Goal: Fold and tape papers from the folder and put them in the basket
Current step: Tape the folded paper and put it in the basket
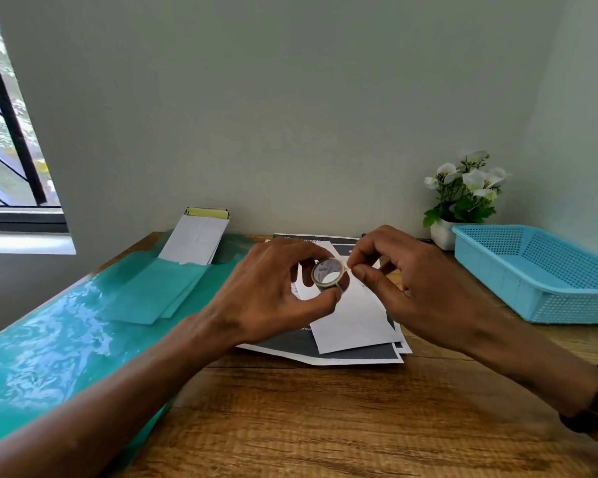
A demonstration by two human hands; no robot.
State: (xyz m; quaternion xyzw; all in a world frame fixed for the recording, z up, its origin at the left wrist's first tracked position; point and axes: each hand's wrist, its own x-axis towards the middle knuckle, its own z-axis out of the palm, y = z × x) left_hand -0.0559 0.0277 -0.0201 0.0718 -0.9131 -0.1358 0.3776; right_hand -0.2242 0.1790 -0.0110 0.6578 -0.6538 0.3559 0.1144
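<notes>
Head view, as I see it from my station, left to right: green folder (83,326) open on the wooden table (308,426); left hand (273,288) gripping a tape roll (327,274) above the folded paper (353,322); right hand (404,288) pinching the tape's free end — both over a stack of printed sheets (325,353); blue basket (539,274) far right, white flowers (463,188) behind.

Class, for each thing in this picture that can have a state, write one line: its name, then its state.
Tape roll: held up in the left hand.
Tape end: pinched by the right hand.
Folded paper: lying on the printed sheets, not yet taped.
Folder: open, flat on the table.
Basket: no papers visible inside.
</notes>
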